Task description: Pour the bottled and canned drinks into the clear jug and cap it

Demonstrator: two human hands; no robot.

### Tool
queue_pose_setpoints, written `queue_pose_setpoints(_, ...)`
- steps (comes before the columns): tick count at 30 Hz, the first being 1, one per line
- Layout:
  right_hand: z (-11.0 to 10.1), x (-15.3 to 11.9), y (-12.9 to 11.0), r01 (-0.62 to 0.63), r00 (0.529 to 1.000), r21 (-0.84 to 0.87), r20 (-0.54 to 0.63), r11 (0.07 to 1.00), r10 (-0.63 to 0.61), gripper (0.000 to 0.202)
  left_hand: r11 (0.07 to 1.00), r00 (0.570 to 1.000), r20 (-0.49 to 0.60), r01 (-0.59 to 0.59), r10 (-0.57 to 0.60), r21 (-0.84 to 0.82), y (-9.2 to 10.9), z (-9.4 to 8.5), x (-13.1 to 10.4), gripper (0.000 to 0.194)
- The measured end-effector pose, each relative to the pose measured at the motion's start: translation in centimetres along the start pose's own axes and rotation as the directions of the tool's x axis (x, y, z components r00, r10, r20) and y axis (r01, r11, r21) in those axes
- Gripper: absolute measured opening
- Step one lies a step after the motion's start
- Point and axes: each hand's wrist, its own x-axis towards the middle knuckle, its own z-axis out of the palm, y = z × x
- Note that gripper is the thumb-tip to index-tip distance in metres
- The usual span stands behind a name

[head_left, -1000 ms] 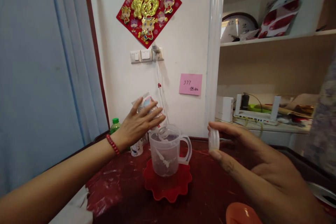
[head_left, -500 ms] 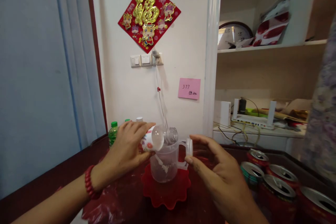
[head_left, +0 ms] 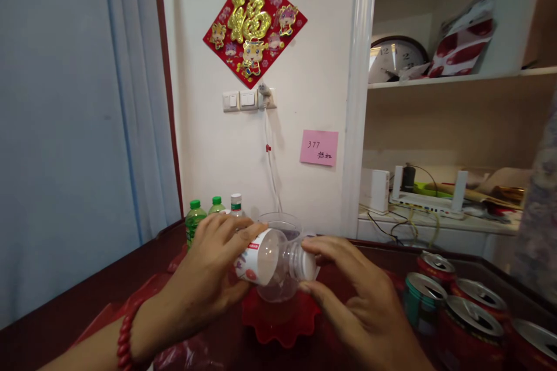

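Left hand (head_left: 213, 261) curled round bottle (head_left: 266, 256); right hand (head_left: 361, 301) pinching white cap (head_left: 308, 265), seemingly on bottle.

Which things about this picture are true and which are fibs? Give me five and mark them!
1. The left hand holds a clear bottle with a white printed label. True.
2. The right hand grips a red metal can. False: it holds a round white cap at the bottle's mouth.
3. A pink paper note is on the white wall. True.
4. The red bead bracelet is on the right wrist. False: it is on the left wrist.
5. The clear plastic jug is behind the bottle in this view. True.
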Motion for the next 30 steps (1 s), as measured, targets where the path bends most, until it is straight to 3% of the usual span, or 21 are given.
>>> queue_pose_setpoints(5,0.9,-0.7,-0.4,-0.253,0.966,0.091,-0.032,0.963,0.257,0.019,1.0,0.998,-0.057,-0.002,0.002,0.008,1.0,0.1,-0.3,0.062)
queue_pose_setpoints(8,1.3,-0.8,-0.9,-0.376,0.925,0.066,-0.035,0.924,0.378,0.037,0.994,0.991,-0.129,-0.012,0.026,0.11,1.6,0.2,-0.5,0.06)
queue_pose_setpoints(14,1.3,-0.5,-1.3,-0.441,0.891,-0.056,0.095,0.896,0.444,0.058,0.951,0.953,-0.253,-0.085,0.164,0.296,2.2,0.4,-1.6,0.039)
queue_pose_setpoints(19,1.6,-0.5,-1.9,-0.513,0.838,0.002,0.216,0.859,0.5,0.062,0.946,0.95,-0.268,-0.069,0.159,0.317,1.1,-0.3,-2.6,0.039)
queue_pose_setpoints(21,1.4,-0.7,-1.9,-0.559,0.8,0.028,0.28,0.829,0.53,0.067,0.964,0.956,-0.282,-0.008,0.085,0.265,-0.3,-1.1,-2.8,0.044)
queue_pose_setpoints(24,0.4,-0.9,-0.9,-0.626,0.755,0.067,0.302,0.777,0.582,0.074,0.978,0.932,-0.305,0.207,-0.193,0.014,-3.4,-1.8,-2.9,0.057)
queue_pose_setpoints(27,-1.6,-1.2,0.7,-0.681,0.723,0.078,0.235,0.728,0.65,0.073,0.844,0.82,-0.233,0.461,-0.523,-0.273,-7.2,-0.8,-3.9,0.068)
queue_pose_setpoints(30,-3.3,-1.5,1.9,-0.675,0.737,0.055,0.069,0.735,0.672,0.066,0.658,0.67,-0.117,0.655,-0.733,-0.371,-10.9,1.9,-5.9,0.066)
